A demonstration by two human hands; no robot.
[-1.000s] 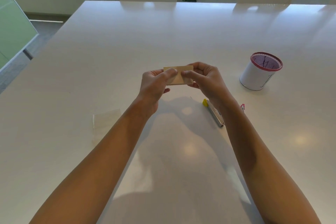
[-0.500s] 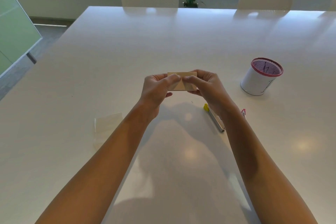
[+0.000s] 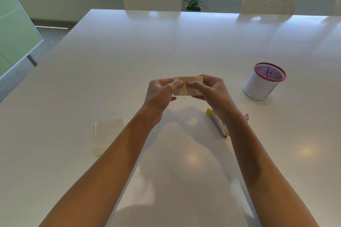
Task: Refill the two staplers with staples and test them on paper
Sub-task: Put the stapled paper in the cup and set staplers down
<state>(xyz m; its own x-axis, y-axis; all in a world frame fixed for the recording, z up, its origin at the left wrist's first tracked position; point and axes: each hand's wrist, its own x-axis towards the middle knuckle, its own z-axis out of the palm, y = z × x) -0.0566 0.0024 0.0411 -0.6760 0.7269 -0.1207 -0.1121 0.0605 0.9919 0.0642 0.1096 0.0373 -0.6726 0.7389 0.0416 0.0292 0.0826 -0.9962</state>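
From my seat, the small tan box [image 3: 188, 86] is partly covered: the left hand [image 3: 160, 94] and right hand [image 3: 212, 92] hide its two ends, and I cannot tell whether it is open. My right forearm crosses the yellow-tipped stapler [image 3: 217, 123], hiding its right side, and leaves only a pink sliver [image 3: 246, 117] of something further right. The mesh cup [image 3: 262, 84] holds dark contents too small to identify. The tabletop [image 3: 129, 61] runs off the right edge.
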